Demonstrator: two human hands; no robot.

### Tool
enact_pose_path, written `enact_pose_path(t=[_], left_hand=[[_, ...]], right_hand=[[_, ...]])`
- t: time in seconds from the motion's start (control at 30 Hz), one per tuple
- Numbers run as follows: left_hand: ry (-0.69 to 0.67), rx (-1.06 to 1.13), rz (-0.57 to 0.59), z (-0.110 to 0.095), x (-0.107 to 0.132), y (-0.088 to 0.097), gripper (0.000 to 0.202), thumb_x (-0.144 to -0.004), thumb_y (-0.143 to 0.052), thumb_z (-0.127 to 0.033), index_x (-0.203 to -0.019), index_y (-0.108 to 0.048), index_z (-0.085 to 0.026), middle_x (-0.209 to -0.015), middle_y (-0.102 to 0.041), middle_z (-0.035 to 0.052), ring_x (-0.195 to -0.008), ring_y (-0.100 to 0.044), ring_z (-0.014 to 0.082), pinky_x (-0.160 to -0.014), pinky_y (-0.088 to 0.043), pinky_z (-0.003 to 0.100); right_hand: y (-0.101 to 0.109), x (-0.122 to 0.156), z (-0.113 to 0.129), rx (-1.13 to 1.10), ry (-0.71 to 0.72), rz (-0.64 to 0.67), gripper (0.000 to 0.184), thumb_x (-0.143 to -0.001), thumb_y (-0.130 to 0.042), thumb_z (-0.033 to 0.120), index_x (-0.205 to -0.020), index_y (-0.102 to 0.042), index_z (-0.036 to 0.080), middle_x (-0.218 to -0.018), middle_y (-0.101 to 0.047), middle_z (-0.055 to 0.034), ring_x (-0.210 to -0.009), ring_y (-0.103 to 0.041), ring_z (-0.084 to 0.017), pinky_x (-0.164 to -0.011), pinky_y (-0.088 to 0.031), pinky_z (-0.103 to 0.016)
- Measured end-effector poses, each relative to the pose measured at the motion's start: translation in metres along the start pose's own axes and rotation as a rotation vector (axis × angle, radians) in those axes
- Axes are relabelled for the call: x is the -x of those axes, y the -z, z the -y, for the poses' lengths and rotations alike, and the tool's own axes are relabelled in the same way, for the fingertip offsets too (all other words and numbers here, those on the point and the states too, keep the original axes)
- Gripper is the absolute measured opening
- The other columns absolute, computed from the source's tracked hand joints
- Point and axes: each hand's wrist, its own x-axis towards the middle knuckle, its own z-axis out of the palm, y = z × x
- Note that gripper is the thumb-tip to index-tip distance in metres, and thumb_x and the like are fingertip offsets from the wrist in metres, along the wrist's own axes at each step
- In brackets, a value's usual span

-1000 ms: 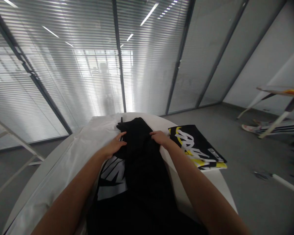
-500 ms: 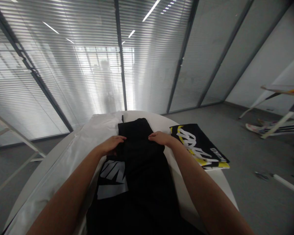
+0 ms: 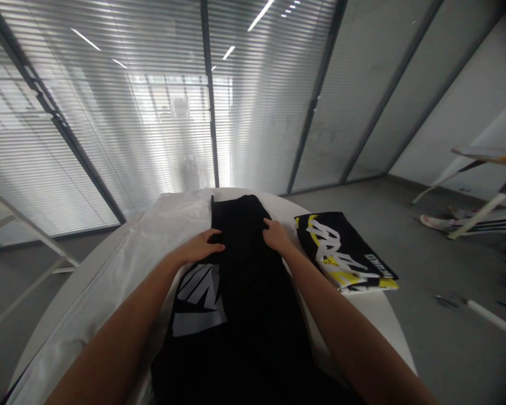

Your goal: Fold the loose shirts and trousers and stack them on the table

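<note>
A long black garment (image 3: 240, 292) lies lengthwise on a white sheet (image 3: 152, 259), its upper part narrowed into a straight strip. A large white print (image 3: 198, 301) shows on the black cloth below my left hand (image 3: 200, 246). That hand lies flat across the strip's left edge, fingers pointing right. My right hand (image 3: 276, 236) rests on the strip's right side with its fingers spread. Neither hand visibly pinches the cloth. Beyond my right hand, a folded black garment with yellow and white print (image 3: 341, 253) lies apart from it.
The white round table (image 3: 375, 306) ends in a curved rim on the right, with grey floor beyond. Glass walls with blinds stand ahead. A white-legged stand (image 3: 484, 174), striped cloth with a shoe (image 3: 459, 222), and a white rod (image 3: 493, 319) are at right.
The bunched top of the black garment now lies flatter and narrower, with a straighter left edge. My left hand has shifted slightly right, and the view has tilted slightly.
</note>
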Motion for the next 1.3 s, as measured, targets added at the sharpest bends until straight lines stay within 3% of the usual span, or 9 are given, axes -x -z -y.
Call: enact_pose_path(t=[0.07, 0.23, 0.37, 0.63, 0.83, 0.97, 1.03, 1.13, 1.3], left_hand=[[-0.027, -0.065, -0.009, 0.001, 0.001, 0.0, 0.064, -0.07, -0.068, -0.038, -0.129, -0.055, -0.015, -0.125, -0.062, 0.0109, -0.11, -0.059, 0.0255, -0.096, -0.044, 0.035], [-0.065, -0.205, -0.117, 0.008, -0.006, -0.01, 0.062, -0.073, -0.062, -0.023, -0.134, -0.053, -0.018, -0.13, -0.059, 0.0092, -0.118, -0.055, 0.0259, -0.103, -0.039, 0.036], [-0.069, -0.382, -0.244, 0.014, -0.011, -0.017, 0.059, -0.078, -0.056, -0.02, -0.136, -0.051, -0.016, -0.132, -0.057, 0.0119, -0.119, -0.054, 0.0249, -0.104, -0.038, 0.034], [-0.008, -0.494, -0.327, 0.019, -0.014, -0.02, 0.05, -0.085, -0.051, -0.026, -0.134, -0.052, -0.021, -0.132, -0.055, 0.0106, -0.115, -0.057, 0.0233, -0.101, -0.04, 0.033], [-0.103, -0.549, -0.296, 0.011, -0.006, -0.028, 0.049, -0.089, -0.04, -0.024, -0.137, -0.049, -0.024, -0.137, -0.053, 0.0057, -0.118, -0.054, 0.0226, -0.104, -0.038, 0.034], [-0.064, -0.597, -0.255, 0.002, 0.002, -0.031, 0.052, -0.09, -0.038, -0.023, -0.141, -0.044, -0.03, -0.137, -0.052, 0.0053, -0.112, -0.058, 0.0239, -0.099, -0.041, 0.037], [-0.019, -0.624, -0.25, -0.001, 0.003, -0.031, 0.054, -0.09, -0.037, -0.023, -0.143, -0.041, -0.031, -0.134, -0.055, 0.0068, -0.106, -0.061, 0.0243, -0.096, -0.044, 0.038], [-0.003, -0.672, -0.24, -0.002, 0.001, -0.03, 0.058, -0.09, -0.036, -0.022, -0.146, -0.034, -0.035, -0.135, -0.052, 0.0088, -0.102, -0.062, 0.0256, -0.092, -0.046, 0.039], [0.013, -0.758, -0.231, 0.004, -0.007, -0.034, 0.053, -0.09, -0.036, -0.026, -0.142, -0.043, -0.035, -0.147, -0.039, 0.0102, -0.11, -0.059, 0.0318, -0.091, -0.046, 0.046]], right_hand=[[-0.002, -0.001, -0.001, 0.003, 0.014, -0.045, 0.056, -0.08, -0.044, 0.011, -0.136, -0.052, 0.011, -0.128, -0.06, -0.0116, -0.12, -0.054, -0.023, -0.102, -0.038, -0.027], [-0.002, -0.002, -0.001, 0.029, 0.03, -0.097, 0.057, -0.082, -0.043, 0.012, -0.138, -0.047, 0.008, -0.131, -0.055, -0.0142, -0.12, -0.053, -0.022, -0.103, -0.036, -0.027], [0.002, 0.002, 0.005, 0.049, 0.012, -0.077, 0.059, -0.081, -0.045, 0.019, -0.14, -0.044, 0.012, -0.133, -0.051, -0.0154, -0.119, -0.052, -0.025, -0.102, -0.037, -0.031], [0.012, 0.024, 0.028, 0.27, 0.002, 0.04, 0.057, -0.084, -0.048, 0.035, -0.137, -0.044, 0.017, -0.139, -0.038, -0.0196, -0.127, -0.038, -0.037, -0.099, -0.034, -0.047], [0.021, 0.044, 0.051, 0.418, 0.098, 0.028, 0.055, -0.082, -0.053, 0.037, -0.135, -0.048, 0.021, -0.144, -0.032, -0.0182, -0.127, -0.034, -0.039, -0.097, -0.032, -0.054], [0.018, 0.047, 0.054, 0.409, 0.194, 0.29, 0.062, -0.082, -0.055, 0.047, -0.14, -0.043, 0.031, -0.143, -0.038, -0.0146, -0.126, -0.037, -0.039, -0.097, -0.031, -0.056], [0.014, 0.047, 0.053, 0.418, 0.22, 0.36, 0.066, -0.082, -0.053, 0.05, -0.144, -0.039, 0.031, -0.144, -0.038, -0.0149, -0.128, -0.036, -0.04, -0.098, -0.03, -0.058], [0.012, 0.047, 0.052, 0.431, 0.243, 0.371, 0.066, -0.084, -0.05, 0.05, -0.146, -0.035, 0.031, -0.146, -0.037, -0.0153, -0.129, -0.035, -0.041, -0.098, -0.03, -0.058], [0.013, 0.046, 0.049, 0.432, 0.264, 0.365, 0.066, -0.085, -0.05, 0.05, -0.146, -0.034, 0.031, -0.146, -0.037, -0.0151, -0.129, -0.037, -0.041, -0.098, -0.032, -0.058]])
